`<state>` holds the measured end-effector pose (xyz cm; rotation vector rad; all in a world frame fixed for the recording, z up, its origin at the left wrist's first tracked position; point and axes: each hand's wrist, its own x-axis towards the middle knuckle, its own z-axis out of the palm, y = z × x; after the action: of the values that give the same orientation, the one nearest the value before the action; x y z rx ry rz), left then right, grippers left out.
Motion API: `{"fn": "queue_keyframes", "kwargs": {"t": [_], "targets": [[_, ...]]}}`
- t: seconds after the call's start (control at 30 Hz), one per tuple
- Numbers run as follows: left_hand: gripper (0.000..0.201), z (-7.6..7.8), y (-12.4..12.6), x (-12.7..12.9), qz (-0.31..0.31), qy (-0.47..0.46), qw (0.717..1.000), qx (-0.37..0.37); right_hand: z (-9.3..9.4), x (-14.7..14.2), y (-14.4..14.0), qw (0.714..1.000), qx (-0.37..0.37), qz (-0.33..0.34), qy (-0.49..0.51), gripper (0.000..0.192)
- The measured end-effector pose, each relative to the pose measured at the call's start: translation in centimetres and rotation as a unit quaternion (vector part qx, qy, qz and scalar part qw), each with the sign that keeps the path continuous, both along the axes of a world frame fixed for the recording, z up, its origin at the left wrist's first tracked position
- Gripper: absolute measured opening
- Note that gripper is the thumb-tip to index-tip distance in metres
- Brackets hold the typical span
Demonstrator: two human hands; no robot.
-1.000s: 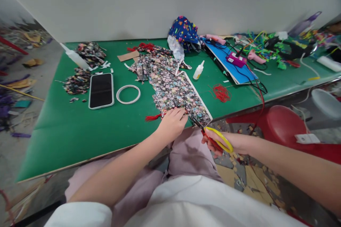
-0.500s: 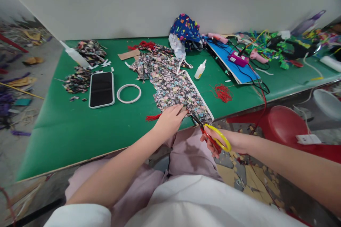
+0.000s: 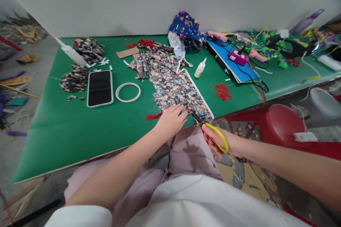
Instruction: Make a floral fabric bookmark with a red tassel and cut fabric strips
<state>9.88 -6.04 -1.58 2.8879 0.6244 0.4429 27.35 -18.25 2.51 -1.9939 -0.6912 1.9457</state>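
My left hand (image 3: 173, 117) lies flat, fingers stretched, on the near edge of a dark floral fabric (image 3: 176, 85). A small tan piece shows by its fingertips, mostly hidden. From beneath the hand a red tassel (image 3: 153, 116) sticks out to the left. My right hand (image 3: 213, 140) is closed around the handles of scissors (image 3: 220, 138), one loop yellow and the other red. Their dark blades point up and left, at the fabric's near edge beside my left fingers. Whether the blades are apart cannot be made out.
On the green table (image 3: 80, 138) lie a phone (image 3: 100, 88), a white tape ring (image 3: 128, 92), a small glue bottle (image 3: 200, 68), red threads (image 3: 223, 91) and floral scraps (image 3: 74, 79). A blue folder (image 3: 242, 72) with a purple device (image 3: 238, 57) is to the right. A red stool (image 3: 286, 122) stands below.
The scissors' red loop shows less than before, and their blades have shifted slightly at the fabric edge. My left hand stays in nearly the same place. The whole view has shifted a little.
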Motion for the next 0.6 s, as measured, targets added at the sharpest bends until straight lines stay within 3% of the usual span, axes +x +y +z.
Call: {"fn": "queue_keyframes", "kwargs": {"t": [0.4, 0.6], "targets": [[0.046, 0.7, 0.1, -0.8, -0.047, 0.031, 0.998, 0.025, 0.3, 0.2, 0.6, 0.999, -0.011, 0.000, 0.031, 0.064], [0.045, 0.7, 0.2, -0.8, -0.046, 0.039, 0.998, 0.029, 1.6, -0.2, 0.7, 0.996, -0.010, -0.028, 0.080, 0.047]]}}
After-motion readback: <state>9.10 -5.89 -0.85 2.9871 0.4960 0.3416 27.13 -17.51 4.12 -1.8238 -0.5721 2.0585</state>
